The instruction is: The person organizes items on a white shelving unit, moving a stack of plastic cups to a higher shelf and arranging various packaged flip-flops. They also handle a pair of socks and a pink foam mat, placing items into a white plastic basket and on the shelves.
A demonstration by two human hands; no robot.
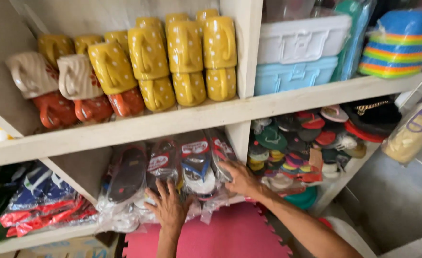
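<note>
My left hand lies flat, fingers spread, on a row of clear plastic packs of slippers standing on the lower shelf. My right hand presses against the rightmost pack next to the white shelf divider. Both hands touch the packs without closing around them. A pink foam puzzle mat lies just below the hands.
Yellow dotted mugs, orange and cream mugs fill the upper shelf. White and blue plastic boxes and stacked coloured plates sit upper right. Caps pile in the lower right compartment. Red and blue packed items lie lower left.
</note>
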